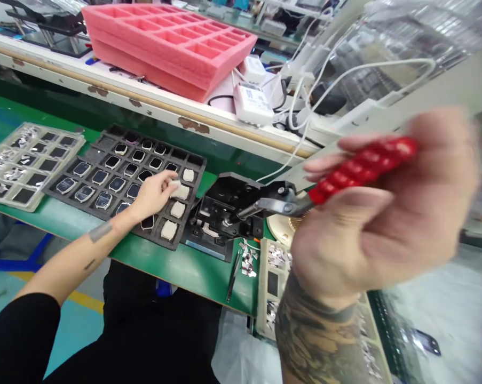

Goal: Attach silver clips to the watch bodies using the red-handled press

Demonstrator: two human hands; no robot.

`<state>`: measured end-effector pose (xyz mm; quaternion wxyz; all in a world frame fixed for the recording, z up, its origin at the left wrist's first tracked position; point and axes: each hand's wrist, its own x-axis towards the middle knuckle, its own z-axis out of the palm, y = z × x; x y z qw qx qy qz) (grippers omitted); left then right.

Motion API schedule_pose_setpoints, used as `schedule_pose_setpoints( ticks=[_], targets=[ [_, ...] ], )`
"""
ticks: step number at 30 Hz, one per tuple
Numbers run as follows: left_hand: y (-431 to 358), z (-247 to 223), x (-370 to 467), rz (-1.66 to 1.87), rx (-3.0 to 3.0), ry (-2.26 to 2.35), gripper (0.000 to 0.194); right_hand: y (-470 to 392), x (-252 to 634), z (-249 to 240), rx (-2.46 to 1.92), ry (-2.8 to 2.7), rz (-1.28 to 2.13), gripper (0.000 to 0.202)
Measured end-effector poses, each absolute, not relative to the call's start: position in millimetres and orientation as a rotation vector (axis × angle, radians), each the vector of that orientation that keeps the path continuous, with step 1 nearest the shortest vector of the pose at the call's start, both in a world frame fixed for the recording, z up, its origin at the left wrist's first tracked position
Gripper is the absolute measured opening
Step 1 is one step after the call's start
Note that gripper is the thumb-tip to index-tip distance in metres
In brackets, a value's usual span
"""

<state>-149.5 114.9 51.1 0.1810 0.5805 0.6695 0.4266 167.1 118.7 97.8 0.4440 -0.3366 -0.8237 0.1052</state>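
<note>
Nearest us: our right hand (369, 234), motion-blurred, curled loosely around a red ribbed handle (356, 170), thumb along its lower side. Handle's long axis slants; its lower left end meets a metal lever, its free end points up and right. Below, our legs in black, and a teal floor (76, 330) with a yellow stripe (86, 301).

Tabletop (196, 266) green, glossy, front edge sloping down to the right. Near that edge, toward its right end: tweezers (233, 277), lying roughly square to it, silvery scraps (247, 261) scattered just beside. At the front right corner, a pale tray (262, 288), partly hidden by our forearm. Further in, a black toggle clamp (241, 208), at the right edge of a dark foam tray (195, 160).

In the foam tray, rows of dark-faced watch cases (103, 200); pale squarish pieces fill much of the right column. Our left hand (152, 194) is there, nearly closed, thumb and fingertips together at one pale piece (182, 192); gripped or merely touched, we cannot tell. Second compartment tray (78, 146) toward the tabletop's left end.

Past the back edge: white shelf (160, 114), paint chipped, carrying pink foam trays (152, 53) and a white box (252, 101). Clear plastic packaging (417, 32) upper right; workroom behind, brightly lit.
</note>
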Motion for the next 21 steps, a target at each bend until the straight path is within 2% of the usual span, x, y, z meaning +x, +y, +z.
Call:
schedule_pose_setpoints(
  ticks=[3, 6, 9, 12, 14, 16, 21],
  targets=[
    [178, 49, -169, 1.035, 1.636, 2.064, 0.022, 101, 154, 95, -0.810, -1.984, 0.253, 0.039],
    [230, 48, -172, 0.971, 1.650, 2.126, 0.023, 98, 142, 99, -0.652, -1.856, 0.084, 0.040],
    [264, 49, -162, 0.881, 1.728, 2.117, 0.026, 99, 136, 110, -0.579, -1.824, -0.063, 0.048],
    [277, 52, -149, 0.769, 1.848, 2.087, 0.027, 91, 140, 112, -0.617, -1.753, -0.085, 0.061],
    [275, 55, -146, 0.708, 1.909, 2.119, 0.035, 79, 154, 105, -0.672, -1.616, -0.069, 0.067],
    [267, 61, -149, 0.651, 1.935, 2.188, 0.042, 66, 175, 90, -0.806, -1.608, 0.011, 0.062],
    [234, 71, -167, 0.373, 1.881, 2.306, 0.035, 36, 220, 40, -1.246, -2.153, 0.073, 0.034]
  ],
)
